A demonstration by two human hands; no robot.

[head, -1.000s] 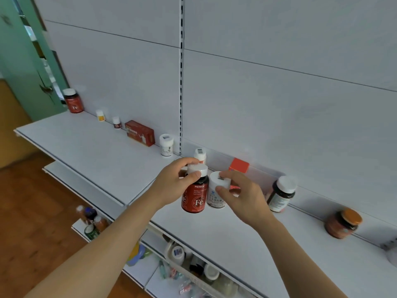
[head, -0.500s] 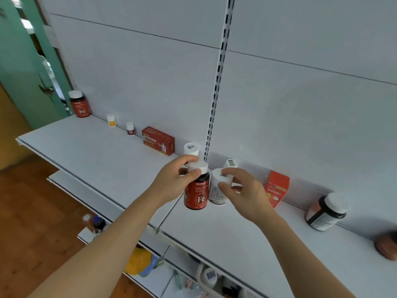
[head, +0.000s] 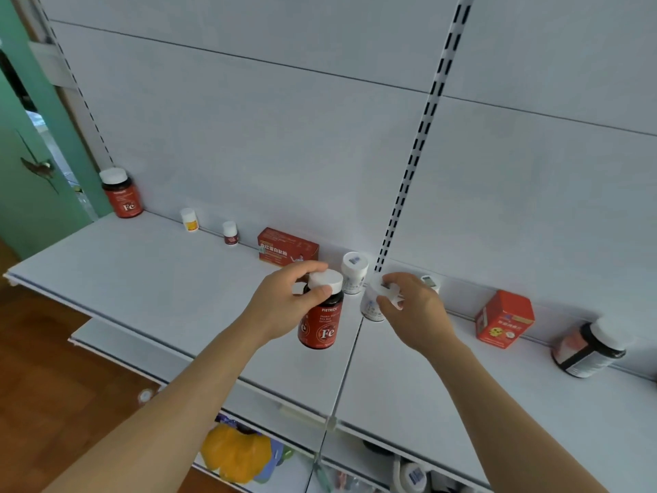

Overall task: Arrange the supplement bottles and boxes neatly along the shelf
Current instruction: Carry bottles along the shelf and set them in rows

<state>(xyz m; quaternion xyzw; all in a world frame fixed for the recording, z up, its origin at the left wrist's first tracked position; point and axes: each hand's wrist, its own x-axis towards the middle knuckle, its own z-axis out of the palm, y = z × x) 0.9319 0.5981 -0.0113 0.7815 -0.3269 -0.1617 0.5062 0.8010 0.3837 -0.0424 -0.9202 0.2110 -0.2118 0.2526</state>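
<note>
Because the bottles and boxes must stand in a neat row, the person holds two of them at once in the head view. The left hand [head: 284,300] wraps its fingers round the white cap of a red bottle [head: 321,323], thumb on the front, so the bottle hangs straight. It looks lifted just off the shelf [head: 149,275], but that is hard to tell. The right hand [head: 412,307] pinches the top of a small white bottle [head: 371,307] with curled fingers. This bottle sits just beside the red one, near the seam between the two shelf boards. Other things already line the back wall: a red box [head: 288,248], another white bottle [head: 353,274], an orange-red box [head: 505,320] and a dark bottle [head: 586,350]. The two held ones likely go back there too.
</note>
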